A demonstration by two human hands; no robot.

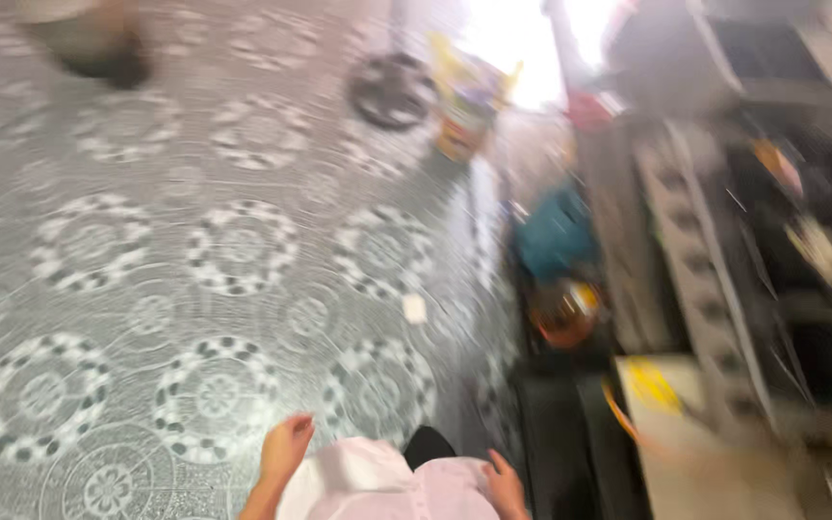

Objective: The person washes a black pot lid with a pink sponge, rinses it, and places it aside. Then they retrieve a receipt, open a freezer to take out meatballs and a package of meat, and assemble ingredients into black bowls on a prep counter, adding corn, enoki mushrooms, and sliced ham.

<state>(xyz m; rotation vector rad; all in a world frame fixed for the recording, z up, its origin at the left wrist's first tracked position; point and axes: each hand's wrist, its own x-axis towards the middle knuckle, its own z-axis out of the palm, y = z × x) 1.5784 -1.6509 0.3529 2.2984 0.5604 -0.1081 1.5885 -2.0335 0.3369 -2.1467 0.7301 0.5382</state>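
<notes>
White cloth point(377, 477), soft and creased, pale with a faint pink cast: it sits at the bottom edge of my view, between the two hands and close against the body. Its full shape is cut off by the frame, so I cannot give its long axis with confidence; what shows runs roughly side to side.

Left hand point(286, 448): on the cloth's left edge, fingers curled and raised slightly above it. Whether it pinches the fabric or only rests beside it I cannot tell through the blur.

Right hand point(505, 486): at the cloth's right edge, fingers bent against the fabric, seemingly gripping it, though the hold is not clear. Both hands are equally near the cloth, one at each end.

Dark shape point(429, 445): just above the cloth, between the hands; possibly a shoe or trouser leg, too blurred to say.

Floor point(146, 241): grey tile, smooth, printed with round black-and-white rosettes in rows. A small pale scrap point(415, 308) lies on it, well ahead of the hands.

Right side: a metal cabinet point(686, 241), long and grey, with dark shelves of blurred goods. A teal bag point(553, 236) and an orange round item point(562, 313) lie at its foot. A yellow item point(652, 385) rests on a pale surface nearer me.

Far end: a dark ring point(392, 90) on the floor, a yellow pack point(464, 96) beside it, bright doorway light behind.
</notes>
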